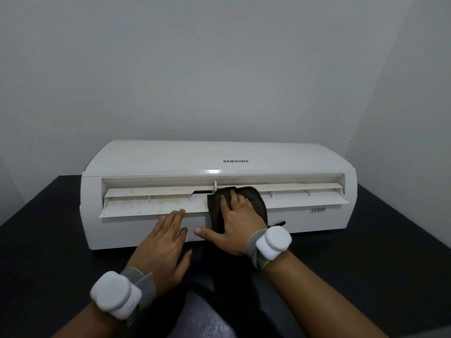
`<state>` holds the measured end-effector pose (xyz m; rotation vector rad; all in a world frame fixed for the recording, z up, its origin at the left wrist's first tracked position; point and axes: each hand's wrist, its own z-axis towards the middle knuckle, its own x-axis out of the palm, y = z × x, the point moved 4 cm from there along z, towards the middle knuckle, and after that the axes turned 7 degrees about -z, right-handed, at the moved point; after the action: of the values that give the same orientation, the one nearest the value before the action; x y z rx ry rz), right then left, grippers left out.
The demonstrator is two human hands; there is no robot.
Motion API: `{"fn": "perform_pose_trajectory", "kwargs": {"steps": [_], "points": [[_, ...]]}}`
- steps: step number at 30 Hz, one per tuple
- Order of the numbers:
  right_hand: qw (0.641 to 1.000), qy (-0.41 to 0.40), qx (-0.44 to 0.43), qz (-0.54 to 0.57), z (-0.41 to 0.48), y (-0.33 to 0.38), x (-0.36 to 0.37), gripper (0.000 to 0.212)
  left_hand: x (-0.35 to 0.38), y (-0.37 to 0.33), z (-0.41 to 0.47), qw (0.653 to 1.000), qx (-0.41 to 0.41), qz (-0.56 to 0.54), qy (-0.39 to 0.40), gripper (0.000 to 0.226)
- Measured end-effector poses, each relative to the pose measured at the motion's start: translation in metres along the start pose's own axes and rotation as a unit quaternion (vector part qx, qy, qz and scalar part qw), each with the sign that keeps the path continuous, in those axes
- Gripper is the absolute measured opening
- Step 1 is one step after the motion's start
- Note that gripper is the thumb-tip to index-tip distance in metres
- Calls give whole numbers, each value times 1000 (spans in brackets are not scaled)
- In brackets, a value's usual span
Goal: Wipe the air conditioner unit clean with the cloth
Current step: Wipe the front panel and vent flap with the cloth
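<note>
A white Samsung air conditioner unit [156, 157] lies on a black table [44, 240], its long louver flap [136, 206] hanging open at the front. A dark cloth [251, 193] is spread over the middle of the flap. My right hand [234, 223] presses flat on the cloth with straight fingers, thumb stretched out to the left. My left hand [163, 242] rests with straight fingers against the unit's front, just below the flap's left half. The flap's left part shows brownish dirt marks.
Grey walls stand behind and to the right of the unit. White sensor pucks on grey straps sit on both wrists. A barcode sticker [317, 210] is on the unit's lower right front. The table reaches out on both sides of the unit.
</note>
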<state>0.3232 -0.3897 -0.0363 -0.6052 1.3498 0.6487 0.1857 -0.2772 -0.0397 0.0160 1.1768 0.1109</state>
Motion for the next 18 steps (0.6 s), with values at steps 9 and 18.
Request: {"fn": "perform_pose_trajectory", "kwargs": {"steps": [9, 18], "points": [[999, -1, 31, -38, 15, 9, -10, 125, -2, -2, 1, 1000, -5, -9, 10, 49], [992, -41, 64, -105, -16, 21, -2, 125, -2, 1, -1, 1000, 1, 16, 23, 48]]}}
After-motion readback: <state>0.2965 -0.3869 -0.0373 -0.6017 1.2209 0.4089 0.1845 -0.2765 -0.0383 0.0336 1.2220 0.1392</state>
